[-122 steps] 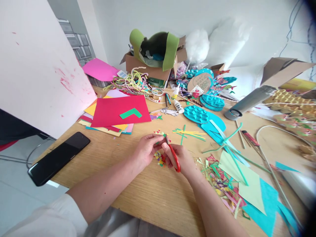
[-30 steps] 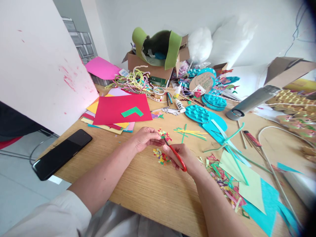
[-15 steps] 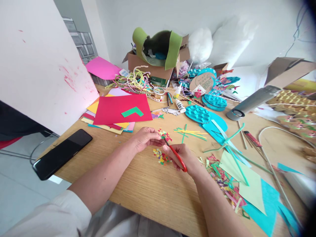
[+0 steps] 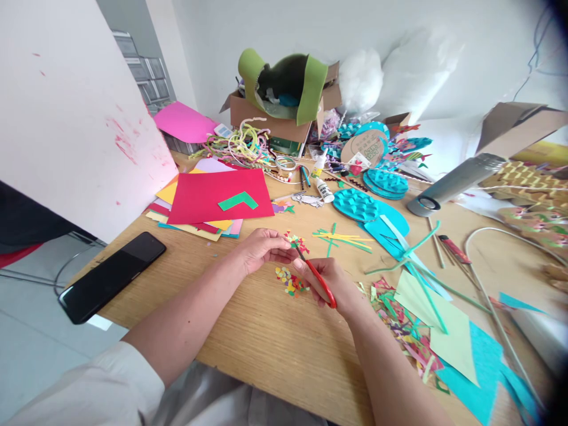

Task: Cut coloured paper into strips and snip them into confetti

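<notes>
Red-handled scissors (image 4: pixel 320 280) are in my right hand (image 4: pixel 331 283), with the blades pointing up and left toward my left fingertips. My left hand (image 4: pixel 265 249) pinches a tiny green piece of paper (image 4: pixel 293 244) at the blade tips. Small red, yellow and green paper bits (image 4: pixel 302 243) lie just behind the fingertips. Nearer to me, a little pile of round confetti pieces (image 4: pixel 286 278) sits on the wooden table (image 4: pixel 266 349). Thin yellow and green paper strips (image 4: pixel 341 238) lie crossed beyond my right hand.
Red paper (image 4: pixel 199 195) tops a stack at the left, near a black phone (image 4: pixel 113 275). Paper scraps (image 4: pixel 399 322), pale green paper (image 4: pixel 448 337) and a utility knife (image 4: pixel 454 249) lie right. Glue bottles (image 4: pixel 325 190) stand behind, before a cardboard box (image 4: pixel 266 120).
</notes>
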Motion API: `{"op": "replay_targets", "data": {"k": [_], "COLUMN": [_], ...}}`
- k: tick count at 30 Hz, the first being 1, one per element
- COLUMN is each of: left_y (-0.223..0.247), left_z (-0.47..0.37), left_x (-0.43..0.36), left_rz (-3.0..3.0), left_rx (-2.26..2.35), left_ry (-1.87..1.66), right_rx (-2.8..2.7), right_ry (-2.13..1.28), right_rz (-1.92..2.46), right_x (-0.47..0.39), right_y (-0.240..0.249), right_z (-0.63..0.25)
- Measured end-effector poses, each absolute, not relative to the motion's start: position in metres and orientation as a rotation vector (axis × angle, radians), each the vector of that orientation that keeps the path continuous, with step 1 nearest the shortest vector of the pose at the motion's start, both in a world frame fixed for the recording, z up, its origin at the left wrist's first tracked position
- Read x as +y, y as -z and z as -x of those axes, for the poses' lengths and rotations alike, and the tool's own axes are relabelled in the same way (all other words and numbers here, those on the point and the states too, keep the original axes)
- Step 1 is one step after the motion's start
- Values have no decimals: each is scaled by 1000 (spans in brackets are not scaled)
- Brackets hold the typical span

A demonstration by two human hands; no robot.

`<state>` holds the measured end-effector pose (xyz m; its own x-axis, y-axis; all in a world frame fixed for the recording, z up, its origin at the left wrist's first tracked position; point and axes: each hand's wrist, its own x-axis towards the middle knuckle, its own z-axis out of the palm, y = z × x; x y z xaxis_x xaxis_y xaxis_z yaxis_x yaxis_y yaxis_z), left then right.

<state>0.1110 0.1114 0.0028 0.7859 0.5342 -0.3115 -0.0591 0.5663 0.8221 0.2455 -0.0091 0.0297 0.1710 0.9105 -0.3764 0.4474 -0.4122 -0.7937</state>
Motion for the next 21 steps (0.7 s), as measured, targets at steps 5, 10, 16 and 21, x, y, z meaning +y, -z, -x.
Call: {"op": "replay_targets", "data": {"k": [5, 10, 16, 21], "left_y": [-3, -4, -1, -2], "left_z": [-111, -111, -116, -123], "left_x": [111, 111, 105, 90], "left_rz": [-909, -900, -807, -670], "left_rx": [585, 597, 630, 630], "left_ry": [-384, -388, -492, -615], "right_rx": [-1243, -1208, -1183, -1190], "right_ry": [-1196, -1213, -1202, -1162], "right_rz": [1958, 1964, 1934, 1873], "right_x": [-9, -9, -7, -6], "right_y": [-35, -30, -29, -27], "right_z": [-243, -246, -246, -243]}}
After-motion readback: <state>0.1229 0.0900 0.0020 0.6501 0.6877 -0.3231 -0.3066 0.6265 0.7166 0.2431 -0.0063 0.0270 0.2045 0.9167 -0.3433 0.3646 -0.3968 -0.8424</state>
